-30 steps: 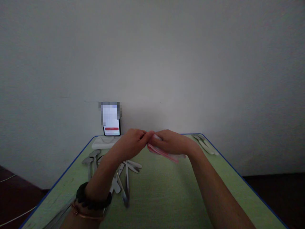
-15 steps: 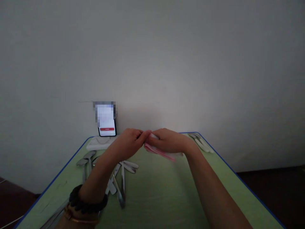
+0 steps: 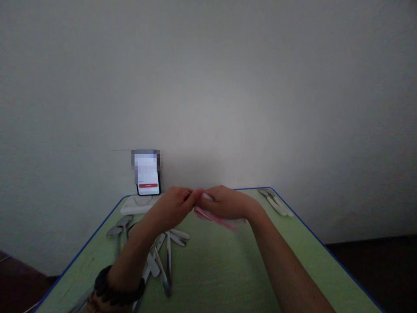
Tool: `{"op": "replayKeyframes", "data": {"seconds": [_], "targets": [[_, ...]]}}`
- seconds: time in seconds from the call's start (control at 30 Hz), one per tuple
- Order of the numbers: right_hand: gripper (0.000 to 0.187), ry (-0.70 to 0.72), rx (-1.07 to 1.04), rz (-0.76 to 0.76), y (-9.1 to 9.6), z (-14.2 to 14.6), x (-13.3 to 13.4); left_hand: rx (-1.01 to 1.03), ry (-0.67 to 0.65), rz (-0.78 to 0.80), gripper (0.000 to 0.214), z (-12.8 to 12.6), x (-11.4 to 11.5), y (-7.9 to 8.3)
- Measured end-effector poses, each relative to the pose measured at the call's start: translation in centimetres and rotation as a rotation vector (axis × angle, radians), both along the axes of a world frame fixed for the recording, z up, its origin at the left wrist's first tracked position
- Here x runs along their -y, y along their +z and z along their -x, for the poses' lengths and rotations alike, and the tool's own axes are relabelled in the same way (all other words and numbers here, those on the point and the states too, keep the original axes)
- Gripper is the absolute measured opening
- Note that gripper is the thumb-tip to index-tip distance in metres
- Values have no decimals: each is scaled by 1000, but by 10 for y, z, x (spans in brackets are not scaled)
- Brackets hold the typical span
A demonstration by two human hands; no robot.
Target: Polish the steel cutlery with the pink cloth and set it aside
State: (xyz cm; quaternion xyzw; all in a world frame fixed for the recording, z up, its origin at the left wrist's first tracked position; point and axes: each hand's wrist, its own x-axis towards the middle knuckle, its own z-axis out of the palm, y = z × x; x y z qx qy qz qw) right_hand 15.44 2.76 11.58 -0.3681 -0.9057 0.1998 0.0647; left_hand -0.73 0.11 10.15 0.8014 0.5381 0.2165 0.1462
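My right hand (image 3: pixel 226 203) is closed round a folded pink and white cloth (image 3: pixel 216 218), whose loose end hangs below the fingers. Against it, my left hand (image 3: pixel 176 207) is closed too, its thumb reaching to the cloth by the right fingertips. What the left fingers hold, if anything, is hidden. Both hands are above the far half of a green table. Below and left of them lie metal tongs (image 3: pixel 165 280) and several utensil handles (image 3: pixel 179 237), partly covered by my left forearm.
Two metal spoon-like utensils (image 3: pixel 124 221) lie at the left. A phone (image 3: pixel 148 174) leans on the wall behind a white box (image 3: pixel 138 205). Two white-handled utensils (image 3: pixel 276 205) lie at the far right corner. The green table (image 3: pixel 221 274) has a blue edge.
The whole scene sits slightly lower in the view, as the camera has tipped up. Both hands keep nearly the same hold and place over the table.
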Motion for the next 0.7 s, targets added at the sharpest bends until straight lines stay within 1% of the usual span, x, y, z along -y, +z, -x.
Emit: {"op": "replayKeyframes", "data": {"seconds": [0.27,0.57,0.7], "targets": [[59,-28,0,5,-2,-2,-3,66,-20,7,51,-2,-7,-7],[54,-26,-3,4,2,0,1,35,-14,-1,49,0,-1,-1],[56,-21,4,-2,3,0,2,53,-21,8,50,0,0,0]]}}
